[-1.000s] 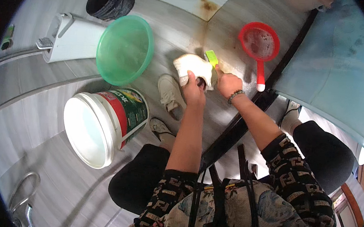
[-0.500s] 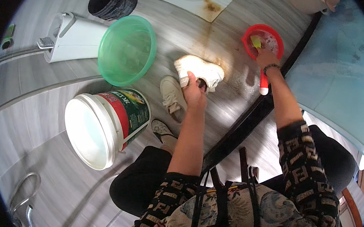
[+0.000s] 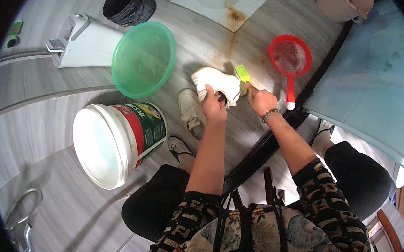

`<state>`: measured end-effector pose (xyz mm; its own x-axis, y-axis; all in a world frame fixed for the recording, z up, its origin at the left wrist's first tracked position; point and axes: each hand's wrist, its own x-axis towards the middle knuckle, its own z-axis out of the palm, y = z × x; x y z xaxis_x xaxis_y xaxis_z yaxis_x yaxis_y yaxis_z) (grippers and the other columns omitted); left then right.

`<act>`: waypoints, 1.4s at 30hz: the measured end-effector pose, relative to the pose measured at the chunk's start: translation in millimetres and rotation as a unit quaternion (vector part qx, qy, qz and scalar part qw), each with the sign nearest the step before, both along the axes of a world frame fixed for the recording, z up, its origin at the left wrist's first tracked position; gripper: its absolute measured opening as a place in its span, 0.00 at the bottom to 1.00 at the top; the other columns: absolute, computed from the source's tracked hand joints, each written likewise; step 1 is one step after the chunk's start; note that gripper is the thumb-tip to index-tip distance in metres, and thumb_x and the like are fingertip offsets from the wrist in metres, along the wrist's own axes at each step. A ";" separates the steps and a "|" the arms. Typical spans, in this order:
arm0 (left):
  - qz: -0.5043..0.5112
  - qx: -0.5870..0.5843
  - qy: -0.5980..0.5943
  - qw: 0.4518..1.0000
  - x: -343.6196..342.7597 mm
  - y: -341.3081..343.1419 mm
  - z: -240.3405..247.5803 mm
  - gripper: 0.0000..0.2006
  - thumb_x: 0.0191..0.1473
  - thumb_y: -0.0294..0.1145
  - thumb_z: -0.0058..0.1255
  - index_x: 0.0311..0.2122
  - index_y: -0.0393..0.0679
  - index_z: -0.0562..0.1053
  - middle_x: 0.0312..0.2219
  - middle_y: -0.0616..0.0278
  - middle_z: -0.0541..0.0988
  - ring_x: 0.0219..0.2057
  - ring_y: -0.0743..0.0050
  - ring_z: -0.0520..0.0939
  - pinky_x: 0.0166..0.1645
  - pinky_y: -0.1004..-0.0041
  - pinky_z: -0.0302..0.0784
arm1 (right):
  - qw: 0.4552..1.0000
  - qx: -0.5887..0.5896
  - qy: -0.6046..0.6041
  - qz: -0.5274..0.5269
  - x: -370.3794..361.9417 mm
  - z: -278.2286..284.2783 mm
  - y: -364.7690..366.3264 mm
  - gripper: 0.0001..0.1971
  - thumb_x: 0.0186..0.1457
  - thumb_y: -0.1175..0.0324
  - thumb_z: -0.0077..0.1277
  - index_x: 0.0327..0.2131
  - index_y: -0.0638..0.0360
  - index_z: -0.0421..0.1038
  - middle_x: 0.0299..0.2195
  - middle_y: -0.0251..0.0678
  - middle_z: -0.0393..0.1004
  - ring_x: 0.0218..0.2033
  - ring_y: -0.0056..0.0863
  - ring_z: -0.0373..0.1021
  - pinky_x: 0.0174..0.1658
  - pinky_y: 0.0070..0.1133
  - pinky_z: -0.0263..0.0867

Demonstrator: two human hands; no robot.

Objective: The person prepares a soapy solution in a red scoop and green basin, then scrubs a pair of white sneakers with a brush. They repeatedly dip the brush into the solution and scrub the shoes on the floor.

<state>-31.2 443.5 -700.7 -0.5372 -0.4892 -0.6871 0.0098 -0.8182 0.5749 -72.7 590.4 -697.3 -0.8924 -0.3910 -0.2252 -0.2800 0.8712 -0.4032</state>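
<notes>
A white shoe [image 3: 214, 82] is held up off the floor by my left hand [image 3: 213, 106], its thumb outside and its fingers in the shoe's opening. My right hand [image 3: 263, 103] is closed round a yellow-green brush [image 3: 242, 73], whose head is beside the toe of the shoe; I cannot tell whether they touch. The second white shoe [image 3: 191, 109] lies on the floor just left of my left forearm. Right of my right hand stands a red long-handled dipper [image 3: 291, 81] with foamy water in it.
To the left are a green basin [image 3: 143, 60], a large white bucket [image 3: 100, 145] with soapy-looking water, a black bucket [image 3: 128, 5] and a grey-white mop bucket [image 3: 93, 42]. A stained squat toilet [image 3: 223, 2] lies ahead. A dark raised sill [image 3: 262, 156] crosses the floor beside a glass panel [image 3: 376, 79].
My right hand has brought the brush out of the red dipper and leftward to the shoe. The left hand still holds the shoe in nearly the same place.
</notes>
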 end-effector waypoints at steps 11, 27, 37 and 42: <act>-0.026 -0.047 -0.003 0.999 -1.3 11.6 8.1 0.22 0.51 0.42 0.42 0.47 0.38 0.58 0.42 0.61 0.66 0.41 0.70 0.68 0.44 0.70 0.64 | 1.000 0.000 -0.008 0.009 12.2 -5.6 3.8 0.24 0.45 0.67 0.40 0.50 0.40 0.56 0.17 0.42 0.69 0.18 0.40 0.67 0.22 0.33 0.63; -0.012 -0.037 -0.001 0.999 -1.3 16.0 12.3 0.24 0.50 0.45 0.43 0.45 0.34 0.59 0.40 0.58 0.67 0.40 0.67 0.69 0.43 0.69 0.65 | 0.997 0.041 -0.068 0.022 43.3 -8.6 4.6 0.29 0.45 0.69 0.37 0.54 0.45 0.47 0.17 0.41 0.70 0.18 0.37 0.69 0.21 0.31 0.63; -0.021 0.011 0.015 1.000 11.6 -6.9 -3.8 0.22 0.50 0.46 0.42 0.43 0.39 0.62 0.32 0.63 0.68 0.34 0.71 0.68 0.42 0.68 0.61 | 0.994 0.097 0.038 0.028 3.3 -23.7 11.5 0.26 0.46 0.68 0.37 0.52 0.44 0.51 0.17 0.41 0.70 0.18 0.36 0.68 0.20 0.33 0.64; -0.010 0.010 0.013 1.000 22.8 -16.6 3.1 0.22 0.52 0.45 0.38 0.47 0.41 0.58 0.40 0.59 0.67 0.40 0.66 0.69 0.46 0.62 0.62 | 0.978 0.099 -0.008 -0.184 -65.0 -18.4 43.0 0.19 0.48 0.64 0.34 0.47 0.46 0.58 0.27 0.48 0.70 0.29 0.45 0.68 0.31 0.38 0.64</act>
